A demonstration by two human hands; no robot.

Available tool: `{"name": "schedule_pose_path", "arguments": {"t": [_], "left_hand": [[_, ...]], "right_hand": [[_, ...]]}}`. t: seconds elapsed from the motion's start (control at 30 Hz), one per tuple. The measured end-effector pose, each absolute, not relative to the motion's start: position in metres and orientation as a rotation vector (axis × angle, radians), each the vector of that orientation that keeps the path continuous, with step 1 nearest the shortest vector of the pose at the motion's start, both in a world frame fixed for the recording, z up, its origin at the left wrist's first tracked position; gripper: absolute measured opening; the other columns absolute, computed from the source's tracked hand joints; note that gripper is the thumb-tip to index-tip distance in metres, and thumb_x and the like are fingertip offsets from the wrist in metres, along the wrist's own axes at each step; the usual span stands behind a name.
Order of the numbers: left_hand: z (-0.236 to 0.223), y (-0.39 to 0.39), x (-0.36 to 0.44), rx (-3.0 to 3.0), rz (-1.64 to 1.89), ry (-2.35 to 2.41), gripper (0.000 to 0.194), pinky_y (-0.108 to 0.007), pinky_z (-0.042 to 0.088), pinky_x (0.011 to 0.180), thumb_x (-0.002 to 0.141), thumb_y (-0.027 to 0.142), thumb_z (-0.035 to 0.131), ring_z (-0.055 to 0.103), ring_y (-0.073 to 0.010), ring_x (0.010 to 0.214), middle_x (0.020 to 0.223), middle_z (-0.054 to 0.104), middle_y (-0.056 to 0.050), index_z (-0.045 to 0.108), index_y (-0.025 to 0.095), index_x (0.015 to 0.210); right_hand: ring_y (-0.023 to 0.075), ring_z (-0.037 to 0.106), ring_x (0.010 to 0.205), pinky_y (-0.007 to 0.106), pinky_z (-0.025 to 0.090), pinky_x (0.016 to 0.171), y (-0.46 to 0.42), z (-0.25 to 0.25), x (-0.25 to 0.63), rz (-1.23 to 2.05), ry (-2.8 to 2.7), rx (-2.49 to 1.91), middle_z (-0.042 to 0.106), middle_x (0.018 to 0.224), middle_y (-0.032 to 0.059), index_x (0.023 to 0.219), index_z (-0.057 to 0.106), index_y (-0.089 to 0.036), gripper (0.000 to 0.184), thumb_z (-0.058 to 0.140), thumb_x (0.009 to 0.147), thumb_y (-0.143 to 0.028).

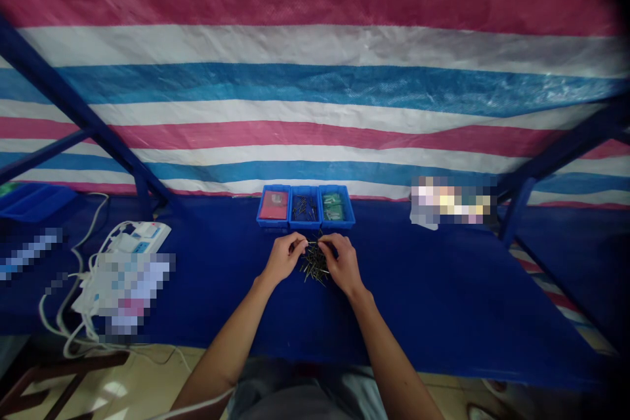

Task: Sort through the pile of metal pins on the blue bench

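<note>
Here, from my remote view, the left hand (288, 256) and right hand (342, 258) pinch 1 slim rod (313, 243) between their fingertips, at the far edge of a loose rod pile (315, 268) on the blue table (418, 302). I judge it light, stiff, perhaps slippery; best held by its ends.

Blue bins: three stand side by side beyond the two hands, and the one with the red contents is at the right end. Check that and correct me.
Wrong end: the head view shows the red contents in the bin at the left end. Three blue bins do stand side by side beyond the left hand and right hand.
</note>
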State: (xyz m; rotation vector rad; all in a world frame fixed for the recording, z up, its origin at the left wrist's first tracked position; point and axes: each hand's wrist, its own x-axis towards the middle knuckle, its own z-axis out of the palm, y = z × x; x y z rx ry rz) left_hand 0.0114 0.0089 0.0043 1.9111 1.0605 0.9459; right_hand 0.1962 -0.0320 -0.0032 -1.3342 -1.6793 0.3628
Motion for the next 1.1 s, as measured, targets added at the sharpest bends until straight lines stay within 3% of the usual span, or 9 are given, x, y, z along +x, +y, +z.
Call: {"name": "schedule_pose_path", "arguments": {"t": [0.17,0.4,1.1], "left_hand": [[0.0041,0.0087,0.0122,1.908,0.954,1.065,0.031,-0.022,0.038,0.061,0.097,0.039,0.051,0.053,-0.0115,0.06,0.067,0.064,0.0,0.064,0.015,0.081],[0.0033,0.0097,0.0117,1.919,0.956,1.041,0.026,-0.022,0.037,0.06,0.095,0.034,0.054,0.054,-0.0109,0.06,0.067,0.064,0.001,0.065,0.015,0.081],[0.0031,0.0098,0.0125,1.92,0.95,1.032,0.027,-0.022,0.038,0.06,0.095,0.034,0.055,0.055,-0.0112,0.06,0.067,0.065,0.0,0.066,0.014,0.082]], "right_hand": [[0.0199,0.061,0.078,0.036,0.043,0.079,-0.0325,-0.0044,0.1959,0.365,-1.686,-1.33,0.069,0.091,0.0051,0.101,0.066,-0.023,0.014,0.055,0.097,-0.031],[0.0213,0.064,0.09,0.036,0.043,0.084,-0.0315,-0.0043,0.1952,0.361,-1.709,-1.313,0.07,0.095,0.0057,0.095,0.068,-0.024,0.015,0.054,0.098,-0.027],[0.0205,0.063,0.087,0.036,0.04,0.084,-0.0309,-0.005,0.1952,0.382,-1.746,-1.33,0.07,0.093,0.005,0.092,0.065,-0.023,0.018,0.051,0.1,-0.029]]}}
